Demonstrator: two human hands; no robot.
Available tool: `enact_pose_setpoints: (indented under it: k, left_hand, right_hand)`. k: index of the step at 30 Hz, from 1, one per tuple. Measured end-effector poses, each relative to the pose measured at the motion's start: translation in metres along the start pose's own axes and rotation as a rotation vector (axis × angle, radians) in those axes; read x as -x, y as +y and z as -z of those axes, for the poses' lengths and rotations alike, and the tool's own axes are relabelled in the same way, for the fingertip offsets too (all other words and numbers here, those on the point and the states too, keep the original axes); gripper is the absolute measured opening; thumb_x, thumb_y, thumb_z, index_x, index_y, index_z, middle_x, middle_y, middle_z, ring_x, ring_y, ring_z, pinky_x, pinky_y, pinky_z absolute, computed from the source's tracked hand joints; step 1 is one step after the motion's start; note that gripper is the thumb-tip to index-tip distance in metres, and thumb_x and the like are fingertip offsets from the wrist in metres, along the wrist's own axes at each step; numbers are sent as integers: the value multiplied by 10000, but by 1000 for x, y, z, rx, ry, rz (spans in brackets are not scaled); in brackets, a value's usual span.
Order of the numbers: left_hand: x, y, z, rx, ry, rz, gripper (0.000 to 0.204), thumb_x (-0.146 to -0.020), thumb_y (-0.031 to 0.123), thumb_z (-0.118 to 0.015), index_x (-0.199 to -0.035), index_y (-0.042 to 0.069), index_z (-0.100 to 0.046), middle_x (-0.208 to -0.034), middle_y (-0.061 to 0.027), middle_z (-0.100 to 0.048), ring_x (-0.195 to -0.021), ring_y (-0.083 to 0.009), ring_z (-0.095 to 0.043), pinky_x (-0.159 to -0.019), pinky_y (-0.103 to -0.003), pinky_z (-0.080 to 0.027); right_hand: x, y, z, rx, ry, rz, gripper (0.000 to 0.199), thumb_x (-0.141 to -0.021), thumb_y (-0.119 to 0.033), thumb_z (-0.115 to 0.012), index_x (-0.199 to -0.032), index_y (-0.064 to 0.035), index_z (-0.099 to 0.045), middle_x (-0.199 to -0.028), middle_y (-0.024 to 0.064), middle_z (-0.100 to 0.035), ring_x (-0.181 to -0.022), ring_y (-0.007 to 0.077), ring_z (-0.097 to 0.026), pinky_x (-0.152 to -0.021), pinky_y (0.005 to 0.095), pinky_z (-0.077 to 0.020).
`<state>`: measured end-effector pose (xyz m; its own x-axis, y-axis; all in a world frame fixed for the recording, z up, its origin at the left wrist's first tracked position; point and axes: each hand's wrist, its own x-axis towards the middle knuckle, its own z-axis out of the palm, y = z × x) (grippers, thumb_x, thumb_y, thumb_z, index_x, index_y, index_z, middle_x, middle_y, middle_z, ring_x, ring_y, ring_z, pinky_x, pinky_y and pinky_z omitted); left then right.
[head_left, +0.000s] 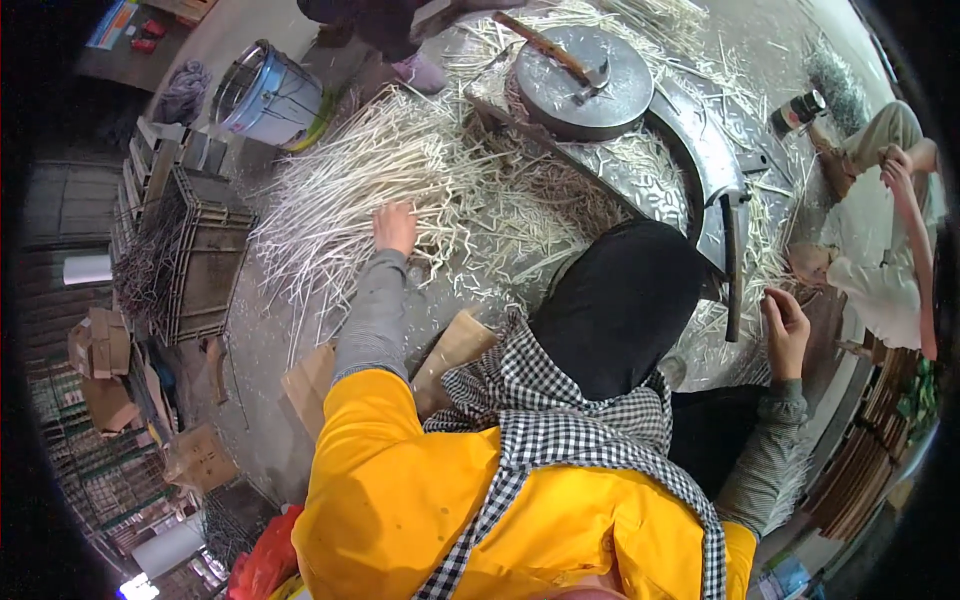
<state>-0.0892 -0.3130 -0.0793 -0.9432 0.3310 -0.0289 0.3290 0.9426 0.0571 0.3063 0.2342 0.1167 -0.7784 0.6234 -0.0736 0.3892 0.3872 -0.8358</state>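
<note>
My left hand [395, 229] is down on a heap of thin pale rods [345, 190], many with kinked ends. Its fingers are bent over the rods, the tips hidden among them. My right hand [787, 328] is in the air on the right, loosely curled, with nothing visible in it. Nearest to it is the dark bar handle [732, 285] of a curved metal frame [705, 150], apart from the fingers. A thick round metal block [545, 100] stands at the frame's far end, with a wooden-handled hammer [555, 50] lying on top.
Short cut pieces [650, 180] litter the frame and floor. A blue-white bucket [265, 100] stands far left, near a crate of dark wire [205, 260]. Cardboard boxes [200, 458] lie left. A seated person [870, 230] is close on the right; another person's shoe [420, 74] shows at the back.
</note>
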Motion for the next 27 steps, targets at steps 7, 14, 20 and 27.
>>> enact_pose_setpoints:
  k: [7, 14, 20, 27]
  left_hand:
    - [4, 24, 36, 105, 314, -165, 220, -827, 152, -558, -1033, 109, -622, -1014, -118, -613, -1016, -319, -546, -876, -445, -406]
    - [-2, 199, 165, 466, 612, -504, 189, -825, 116, -553, -1008, 99, -600, -861, -104, -598, -796, -313, -588, -686, -412, -475]
    - [3, 332, 203, 568, 409, -819, 153, -863, 168, -572, -1000, 103, -594, -794, -106, -586, -740, -312, -594, -619, -411, -474]
    - [-2, 365, 190, 733, 271, -966, 164, -890, 235, -577, -919, 76, -605, -796, -122, -595, -726, -318, -602, -610, -402, -476]
  right_hand:
    - [-3, -3, 0, -19, 15, 36, 162, -918, -76, -591, -1040, 18, -640, -904, 26, -648, -812, 78, -569, -737, 226, -463]
    - [-17, -68, -22, 45, 18, 146, 205, -923, -111, -590, -1080, 11, -640, -983, 54, -659, -880, 112, -602, -780, 240, -474]
    - [-32, -139, -81, -405, -36, 211, 291, -941, -162, -573, -1142, 49, -579, -930, 106, -667, -831, 139, -622, -747, 253, -493]
    - [-50, -87, -49, -654, -82, 20, 248, -968, -216, -536, -1069, 0, -603, -736, 4, -577, -697, 85, -564, -626, 211, -444]
